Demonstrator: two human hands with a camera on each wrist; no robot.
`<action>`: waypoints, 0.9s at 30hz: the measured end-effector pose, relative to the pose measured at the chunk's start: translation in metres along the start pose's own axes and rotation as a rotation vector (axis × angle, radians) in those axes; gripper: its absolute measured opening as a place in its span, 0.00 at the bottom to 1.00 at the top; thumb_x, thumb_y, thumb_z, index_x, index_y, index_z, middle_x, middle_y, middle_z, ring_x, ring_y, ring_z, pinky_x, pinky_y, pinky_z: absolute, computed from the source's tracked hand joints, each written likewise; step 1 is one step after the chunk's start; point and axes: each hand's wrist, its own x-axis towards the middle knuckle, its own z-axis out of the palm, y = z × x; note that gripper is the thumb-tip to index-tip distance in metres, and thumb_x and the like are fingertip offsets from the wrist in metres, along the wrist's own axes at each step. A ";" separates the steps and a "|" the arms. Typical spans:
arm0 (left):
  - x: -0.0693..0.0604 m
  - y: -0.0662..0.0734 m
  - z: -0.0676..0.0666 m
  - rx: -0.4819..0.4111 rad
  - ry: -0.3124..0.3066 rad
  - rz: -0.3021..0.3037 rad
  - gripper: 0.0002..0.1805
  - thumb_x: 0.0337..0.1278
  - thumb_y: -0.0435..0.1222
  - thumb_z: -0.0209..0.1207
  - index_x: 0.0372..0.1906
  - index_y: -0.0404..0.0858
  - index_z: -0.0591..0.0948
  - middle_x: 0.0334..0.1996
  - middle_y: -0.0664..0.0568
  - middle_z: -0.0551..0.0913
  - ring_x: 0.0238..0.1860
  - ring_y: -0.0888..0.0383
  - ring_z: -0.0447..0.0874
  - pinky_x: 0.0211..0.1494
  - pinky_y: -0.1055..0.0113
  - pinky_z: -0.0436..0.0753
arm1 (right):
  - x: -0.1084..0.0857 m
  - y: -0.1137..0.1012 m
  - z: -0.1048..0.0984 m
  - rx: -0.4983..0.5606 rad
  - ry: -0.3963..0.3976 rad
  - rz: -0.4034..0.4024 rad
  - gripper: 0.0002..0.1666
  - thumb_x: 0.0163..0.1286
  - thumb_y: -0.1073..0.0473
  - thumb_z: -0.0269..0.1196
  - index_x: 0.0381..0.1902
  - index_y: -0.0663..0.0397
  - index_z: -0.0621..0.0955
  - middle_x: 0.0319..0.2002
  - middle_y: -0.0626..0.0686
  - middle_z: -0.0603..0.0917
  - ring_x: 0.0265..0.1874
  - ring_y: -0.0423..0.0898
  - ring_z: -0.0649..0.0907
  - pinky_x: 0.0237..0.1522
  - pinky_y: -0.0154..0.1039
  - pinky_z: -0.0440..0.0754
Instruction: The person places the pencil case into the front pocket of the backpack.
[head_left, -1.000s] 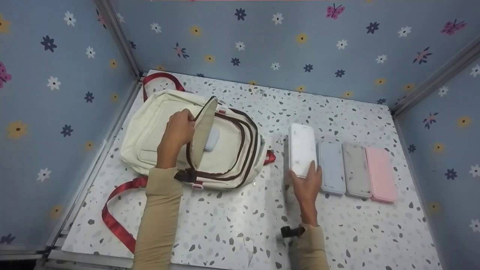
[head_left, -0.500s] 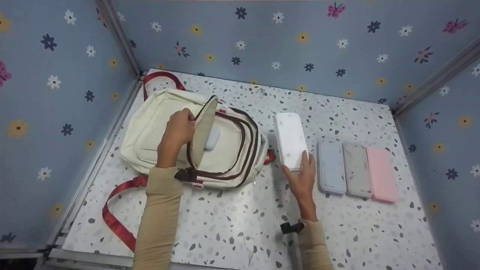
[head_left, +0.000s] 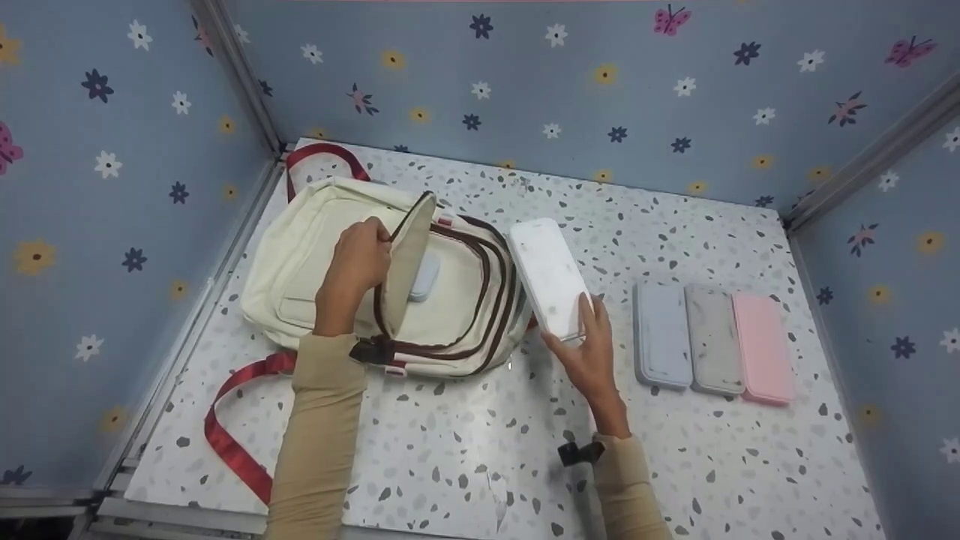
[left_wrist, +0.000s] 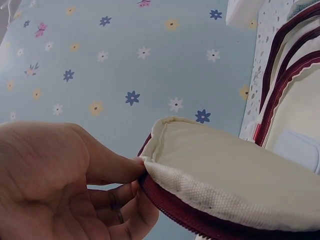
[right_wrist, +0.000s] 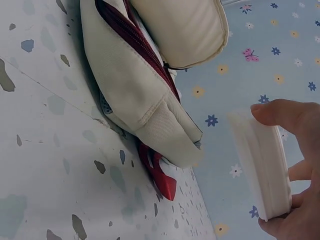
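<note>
A cream backpack (head_left: 300, 247) with dark red zips lies on the table, its front pocket unzipped. My left hand (head_left: 358, 259) pinches the edge of the pocket flap (left_wrist: 225, 165) between thumb and fingers and lifts it up. Inside the pocket rests a pale blue case (head_left: 424, 277), partly hidden by the flap in the head view. In my right hand (head_left: 589, 356) is a white oblong case (head_left: 551, 277), gripped at its near end, tilted and held beside the backpack's right end. The right wrist view shows thumb and fingers on opposite sides of the white case (right_wrist: 265, 165).
Right of my right hand, a blue case (head_left: 663, 335), a grey case (head_left: 715, 339) and a pink case (head_left: 763, 347) lie side by side on the speckled table (head_left: 450, 457). A red strap (head_left: 236, 442) trails from the backpack. Flowered panels (head_left: 525, 82) enclose the table.
The white case has moved left in my right hand, from beside the blue case to the backpack's edge, and has turned slightly. My left hand stays put on the flap.
</note>
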 end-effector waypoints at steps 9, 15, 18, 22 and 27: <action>0.000 0.001 0.000 0.010 0.001 -0.004 0.10 0.68 0.31 0.49 0.45 0.27 0.75 0.44 0.34 0.78 0.49 0.39 0.76 0.53 0.47 0.73 | 0.003 -0.005 0.004 0.058 -0.074 -0.058 0.53 0.53 0.53 0.74 0.72 0.59 0.61 0.68 0.63 0.62 0.66 0.58 0.65 0.65 0.57 0.63; -0.001 0.002 0.000 0.010 0.007 0.005 0.11 0.67 0.31 0.49 0.45 0.27 0.75 0.44 0.34 0.78 0.49 0.39 0.76 0.54 0.47 0.72 | 0.005 -0.007 0.008 0.049 -0.107 -0.088 0.53 0.52 0.53 0.73 0.71 0.60 0.61 0.70 0.65 0.60 0.68 0.59 0.62 0.66 0.58 0.62; -0.002 0.002 0.000 0.011 0.007 0.007 0.11 0.67 0.31 0.49 0.46 0.27 0.75 0.45 0.34 0.77 0.50 0.39 0.75 0.54 0.47 0.71 | 0.005 -0.008 0.011 0.044 -0.124 -0.086 0.52 0.53 0.53 0.73 0.71 0.61 0.61 0.71 0.65 0.58 0.69 0.61 0.61 0.66 0.59 0.62; -0.002 0.002 0.000 0.006 0.007 0.002 0.11 0.68 0.32 0.48 0.46 0.27 0.75 0.45 0.34 0.77 0.50 0.39 0.75 0.54 0.47 0.72 | 0.004 -0.008 0.013 0.045 -0.143 -0.071 0.52 0.52 0.52 0.73 0.71 0.59 0.63 0.72 0.66 0.57 0.71 0.62 0.59 0.66 0.60 0.61; -0.002 0.002 0.001 0.003 0.002 -0.006 0.11 0.68 0.32 0.48 0.46 0.27 0.75 0.45 0.34 0.77 0.49 0.39 0.74 0.54 0.48 0.71 | 0.005 -0.007 0.017 0.044 -0.183 -0.070 0.52 0.51 0.52 0.74 0.71 0.56 0.63 0.72 0.63 0.58 0.71 0.61 0.60 0.66 0.59 0.61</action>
